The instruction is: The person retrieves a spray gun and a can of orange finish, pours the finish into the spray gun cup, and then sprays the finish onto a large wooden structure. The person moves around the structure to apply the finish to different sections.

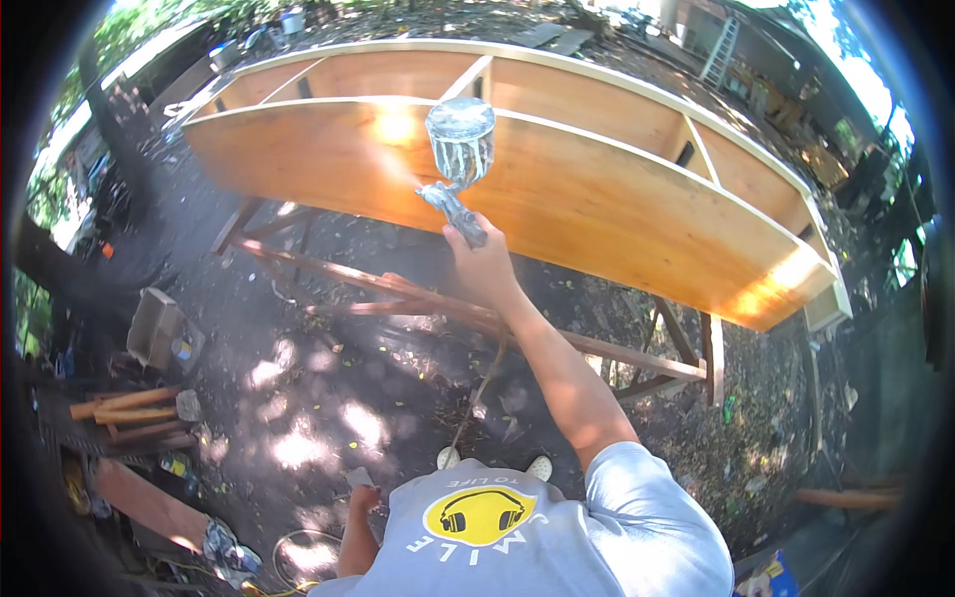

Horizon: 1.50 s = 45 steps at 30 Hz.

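My right hand [479,261] is stretched forward, its fingers wrapped round the handle of a spray gun [453,207]. On top of the gun sits a paint-streaked metal cup [462,147]. A faint mist leaves the nozzle toward the glossy orange-brown side panel of a long wooden cabinet frame [597,234], and the gun stands apart from that panel. From below the hand a thin hose [479,393] runs down toward my feet. My left hand [366,497] hangs low beside my body, closed on a small grey flat piece [359,478] whose kind I cannot make out.
Wooden sawhorses [418,298] hold the cabinet above leaf-strewn dirt. A cardboard box [157,328], stacked wood pieces [139,408] and a plank [154,505] lie at the left. A ladder [720,50] leans against a building at the far right.
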Each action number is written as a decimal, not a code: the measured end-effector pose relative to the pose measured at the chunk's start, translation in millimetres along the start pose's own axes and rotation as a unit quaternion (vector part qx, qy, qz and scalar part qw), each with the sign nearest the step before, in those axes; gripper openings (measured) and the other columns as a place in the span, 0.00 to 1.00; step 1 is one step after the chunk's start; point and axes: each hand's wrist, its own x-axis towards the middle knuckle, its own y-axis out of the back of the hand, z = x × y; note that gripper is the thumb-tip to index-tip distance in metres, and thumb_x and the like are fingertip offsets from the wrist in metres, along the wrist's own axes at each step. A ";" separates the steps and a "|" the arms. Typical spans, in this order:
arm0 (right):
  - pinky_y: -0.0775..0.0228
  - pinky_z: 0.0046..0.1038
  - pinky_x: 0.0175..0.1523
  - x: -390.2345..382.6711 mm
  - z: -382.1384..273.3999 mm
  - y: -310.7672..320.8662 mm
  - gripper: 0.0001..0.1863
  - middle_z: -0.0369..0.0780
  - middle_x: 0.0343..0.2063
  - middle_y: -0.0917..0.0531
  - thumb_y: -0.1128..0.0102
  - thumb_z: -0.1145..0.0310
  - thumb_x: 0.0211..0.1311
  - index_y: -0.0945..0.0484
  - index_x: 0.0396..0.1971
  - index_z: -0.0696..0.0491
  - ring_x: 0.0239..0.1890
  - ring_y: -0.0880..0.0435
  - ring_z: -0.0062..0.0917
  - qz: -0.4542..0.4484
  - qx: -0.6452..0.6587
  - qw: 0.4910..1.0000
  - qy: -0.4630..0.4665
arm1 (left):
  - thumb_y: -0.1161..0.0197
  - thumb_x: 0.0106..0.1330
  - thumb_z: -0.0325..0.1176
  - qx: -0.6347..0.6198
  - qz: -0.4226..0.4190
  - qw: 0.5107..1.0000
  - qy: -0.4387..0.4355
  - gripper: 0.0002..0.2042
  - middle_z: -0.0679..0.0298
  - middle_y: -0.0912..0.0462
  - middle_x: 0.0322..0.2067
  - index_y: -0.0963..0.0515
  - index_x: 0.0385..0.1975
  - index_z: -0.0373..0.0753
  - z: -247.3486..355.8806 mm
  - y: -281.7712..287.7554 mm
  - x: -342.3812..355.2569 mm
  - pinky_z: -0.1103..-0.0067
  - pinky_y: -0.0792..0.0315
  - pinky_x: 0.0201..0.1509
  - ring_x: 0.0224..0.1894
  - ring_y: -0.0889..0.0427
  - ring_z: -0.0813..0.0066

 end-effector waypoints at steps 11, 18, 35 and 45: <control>0.31 0.21 0.40 -120.8 34.8 217.4 0.16 0.32 0.31 0.18 0.36 0.67 0.64 0.22 0.48 0.59 0.33 0.26 0.12 0.171 -0.168 0.971 0.014 | 0.35 0.58 0.43 0.465 -0.128 0.833 -0.271 0.16 0.52 0.14 0.37 0.18 0.44 0.44 127.8 16.6 63.3 0.67 0.21 0.46 0.43 0.15 0.59; 0.33 0.22 0.37 -185.3 -10.9 342.1 0.14 0.32 0.27 0.20 0.35 0.64 0.65 0.21 0.41 0.59 0.31 0.26 0.14 0.336 -0.134 0.931 -0.057 | 0.34 0.59 0.50 0.254 -0.145 0.883 -0.368 0.22 0.46 0.17 0.41 0.19 0.42 0.36 380.7 -61.6 43.1 0.59 0.26 0.49 0.46 0.18 0.47; 0.38 0.30 0.29 -253.4 -30.1 614.6 0.12 0.36 0.20 0.23 0.39 0.67 0.66 0.21 0.32 0.63 0.22 0.30 0.20 0.550 -0.390 0.735 -0.072 | 0.41 0.63 0.52 0.274 -0.359 0.683 -0.573 0.22 0.48 0.15 0.36 0.17 0.40 0.38 484.3 -324.2 -37.1 0.60 0.26 0.50 0.42 0.17 0.48; 0.36 0.28 0.32 -266.6 -11.3 566.9 0.13 0.34 0.20 0.23 0.39 0.65 0.67 0.22 0.35 0.62 0.23 0.30 0.19 0.546 -0.307 0.770 -0.122 | 0.35 0.62 0.42 0.068 0.029 0.908 -0.413 0.18 0.51 0.18 0.22 0.18 0.29 0.29 497.6 32.7 -10.7 0.67 0.28 0.30 0.23 0.21 0.65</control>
